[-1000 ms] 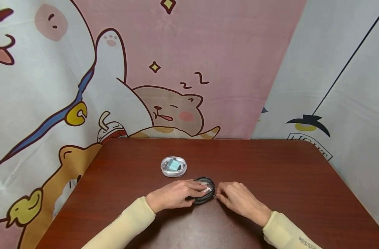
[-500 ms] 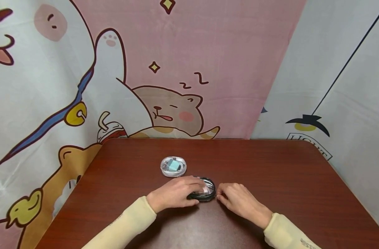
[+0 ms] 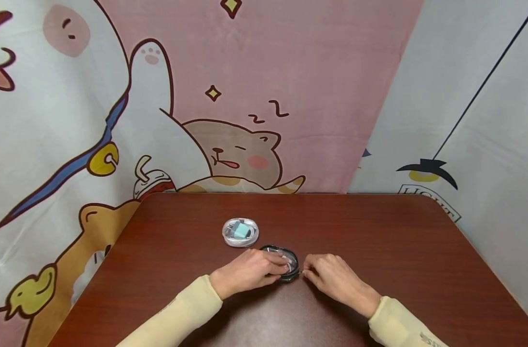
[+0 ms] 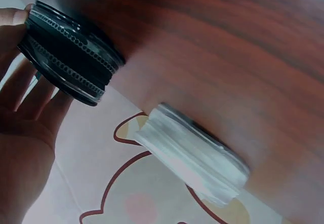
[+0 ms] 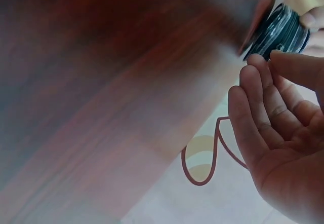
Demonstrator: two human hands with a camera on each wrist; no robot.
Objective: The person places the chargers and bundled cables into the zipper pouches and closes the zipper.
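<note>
A black oval zip case [image 3: 293, 266] with a see-through lid and something white inside sits on the table under my left hand [image 3: 251, 272]. Left fingers lie over its lid and grip its far-left side. In the left wrist view, two rows of zipper teeth [image 4: 76, 41] stand apart along the case's side, with dark fabric between them. My right hand [image 3: 335, 279] is at the case's right end, thumb and forefinger pinched together on the small zipper pull [image 3: 300, 273]. The right wrist view shows those fingertips right at the case's edge [image 5: 281, 36].
Behind the case to the left lies a clear oval pouch [image 3: 241, 233] holding a coiled white cable and a pale blue charger plug. The brown wooden table [image 3: 376, 231] ends at a cartoon-printed cloth backdrop [image 3: 324, 96].
The case has turned a little beneath my left hand, whose fingers and thumb have shifted along it. My right hand stays nearly in place at the case's right end.
</note>
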